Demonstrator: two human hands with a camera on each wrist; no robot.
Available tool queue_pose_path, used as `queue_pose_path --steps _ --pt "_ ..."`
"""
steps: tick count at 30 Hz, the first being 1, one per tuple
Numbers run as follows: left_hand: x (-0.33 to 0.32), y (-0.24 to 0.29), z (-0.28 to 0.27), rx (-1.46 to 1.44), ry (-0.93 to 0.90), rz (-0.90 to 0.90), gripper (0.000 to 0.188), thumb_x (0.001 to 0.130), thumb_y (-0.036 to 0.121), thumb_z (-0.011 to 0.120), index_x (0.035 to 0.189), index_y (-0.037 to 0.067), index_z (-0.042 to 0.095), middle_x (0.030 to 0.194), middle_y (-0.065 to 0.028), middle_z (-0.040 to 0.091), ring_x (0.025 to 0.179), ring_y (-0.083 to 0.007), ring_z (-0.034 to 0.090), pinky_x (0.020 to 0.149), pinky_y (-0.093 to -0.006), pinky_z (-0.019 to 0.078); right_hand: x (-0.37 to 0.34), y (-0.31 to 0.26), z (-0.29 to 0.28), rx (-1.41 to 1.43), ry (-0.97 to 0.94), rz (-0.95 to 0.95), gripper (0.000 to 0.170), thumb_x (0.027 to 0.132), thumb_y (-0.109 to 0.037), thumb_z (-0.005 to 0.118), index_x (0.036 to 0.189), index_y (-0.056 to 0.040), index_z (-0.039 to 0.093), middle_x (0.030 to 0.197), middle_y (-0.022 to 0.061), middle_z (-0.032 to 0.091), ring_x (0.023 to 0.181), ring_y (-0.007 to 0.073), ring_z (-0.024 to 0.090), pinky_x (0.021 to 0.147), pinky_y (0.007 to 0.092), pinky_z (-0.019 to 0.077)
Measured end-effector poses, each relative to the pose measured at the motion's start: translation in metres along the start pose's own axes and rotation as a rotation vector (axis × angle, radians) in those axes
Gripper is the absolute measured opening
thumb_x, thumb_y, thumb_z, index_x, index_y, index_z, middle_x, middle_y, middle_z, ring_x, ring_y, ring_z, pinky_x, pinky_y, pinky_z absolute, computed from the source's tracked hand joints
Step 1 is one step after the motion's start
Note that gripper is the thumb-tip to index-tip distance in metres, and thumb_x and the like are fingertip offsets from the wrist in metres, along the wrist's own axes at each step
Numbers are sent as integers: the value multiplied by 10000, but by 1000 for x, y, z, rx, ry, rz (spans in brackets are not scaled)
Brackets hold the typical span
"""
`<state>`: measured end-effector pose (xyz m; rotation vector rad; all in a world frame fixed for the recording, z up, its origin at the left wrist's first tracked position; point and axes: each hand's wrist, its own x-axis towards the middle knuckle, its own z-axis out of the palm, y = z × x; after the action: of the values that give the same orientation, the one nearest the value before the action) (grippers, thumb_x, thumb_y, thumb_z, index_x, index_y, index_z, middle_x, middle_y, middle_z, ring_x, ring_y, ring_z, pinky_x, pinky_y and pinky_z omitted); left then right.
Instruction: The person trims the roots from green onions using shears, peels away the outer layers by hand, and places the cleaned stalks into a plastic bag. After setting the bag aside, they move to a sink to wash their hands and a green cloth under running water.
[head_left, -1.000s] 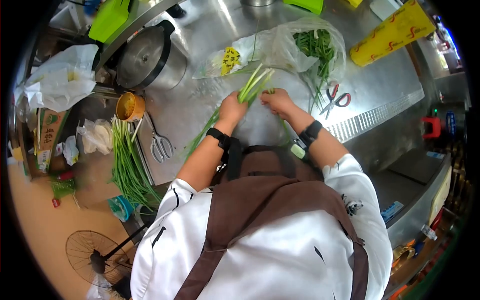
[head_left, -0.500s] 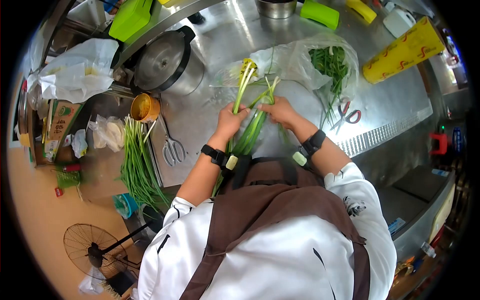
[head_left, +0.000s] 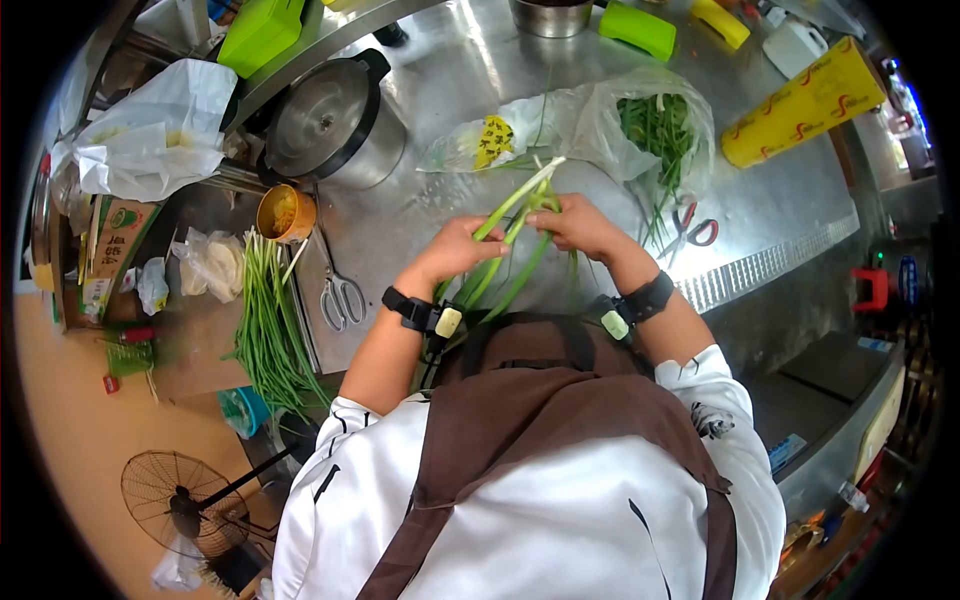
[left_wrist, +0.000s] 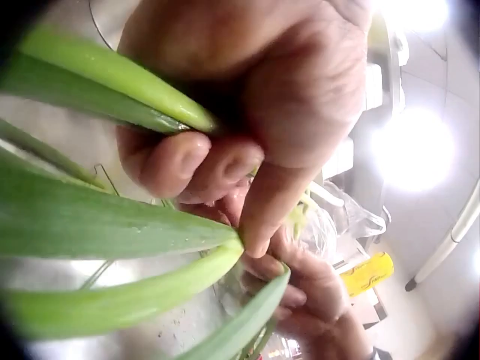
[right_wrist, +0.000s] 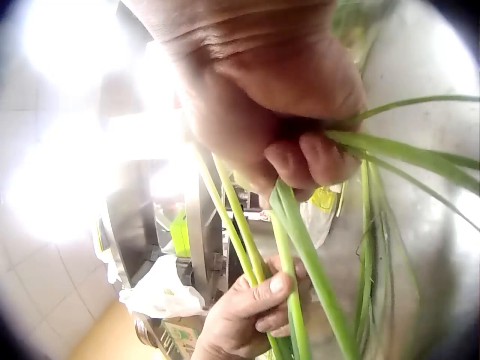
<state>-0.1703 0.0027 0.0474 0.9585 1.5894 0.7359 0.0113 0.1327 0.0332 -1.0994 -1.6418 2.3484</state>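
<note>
Green onions (head_left: 508, 232) with pale stalk ends stretch between the two hands over the metal table. The left hand (head_left: 460, 249) grips several stalks; in the left wrist view, its curled fingers (left_wrist: 176, 161) close round green stalks (left_wrist: 112, 75) while more leaves pass below. Just to the right, the right hand (head_left: 583, 226) pinches stalks near their pale ends. Its fingers (right_wrist: 319, 159) are curled round thin green leaves (right_wrist: 405, 150) in the right wrist view, with the left hand (right_wrist: 244, 315) below them holding stalks.
A clear bag of greens (head_left: 655, 130) lies beyond the hands, with red-handled scissors (head_left: 690, 228) to the right. At left are a lidded pot (head_left: 325, 125), an orange cup (head_left: 287, 213), metal scissors (head_left: 342, 300) and a pile of green onions (head_left: 270, 340). A yellow roll (head_left: 800, 105) lies back right.
The hands dipped toward the body, and the left then turned more sideways. The stalks it held upright half a second ago now lean right, toward the right hand.
</note>
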Motion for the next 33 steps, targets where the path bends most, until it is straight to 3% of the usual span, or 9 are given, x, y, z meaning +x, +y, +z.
queue_pose_path --steps 5,12,14,16,18,24,28,30,33 --pt "-21 -19 -27 -58 -46 -105 240 759 194 724 924 55 618 647 40 507 525 -37 396 473 -207 303 -3 5 -29 316 151 -89 150 865 -146 582 910 -7 615 668 -6 489 416 60 317 398 211 256" --pt "-33 -40 -43 -109 -51 -101 220 800 209 679 934 57 592 683 27 551 566 -56 439 503 -198 317 -7 4 -26 350 261 -131 164 897 -177 539 942 -27 586 672 -11 483 475 70 370 455 214 291" --pt "-34 -56 -47 -236 9 -32 236 818 205 660 966 54 556 700 27 564 585 -60 462 516 -211 349 -1 13 -40 455 508 -227 175 911 -198 522 916 -32 578 672 -2 489 553 89 441 495 227 351" --pt "-38 -45 -46 -335 57 -99 244 825 203 651 980 50 542 696 22 569 589 -66 481 516 -216 363 -1 13 -46 472 422 -280 210 918 -229 520 884 -28 568 663 12 517 586 127 493 507 281 406" --pt "-32 -41 -42 -433 102 -161 251 832 201 643 993 46 528 693 16 575 594 -72 500 516 -222 378 -8 10 -41 434 320 -96 203 922 -224 512 904 -28 559 676 22 527 577 141 504 516 304 434" --pt "43 -64 -6 321 550 47 236 737 184 698 875 16 605 720 -75 629 643 -156 584 618 -314 474 10 31 -27 460 206 -29 143 879 -154 561 869 -14 537 678 47 512 465 106 415 429 275 368" --pt "60 -56 6 486 537 -10 245 690 175 710 849 10 624 735 -102 637 642 -174 586 639 -336 473 19 36 -13 368 247 -14 141 788 -88 640 843 -8 537 677 53 511 405 91 347 370 255 290" --pt "58 -50 8 449 418 -33 246 716 184 644 895 15 638 815 -212 638 780 -357 615 695 -407 474 20 37 -8 317 221 -9 115 801 -98 631 829 -19 552 672 27 498 422 83 349 403 245 294" --pt "65 -59 2 398 343 2 223 701 170 681 856 16 635 709 -152 638 640 -296 611 590 -359 469 27 39 -3 189 257 44 164 790 -124 662 856 -12 562 678 20 497 440 89 369 408 243 310"
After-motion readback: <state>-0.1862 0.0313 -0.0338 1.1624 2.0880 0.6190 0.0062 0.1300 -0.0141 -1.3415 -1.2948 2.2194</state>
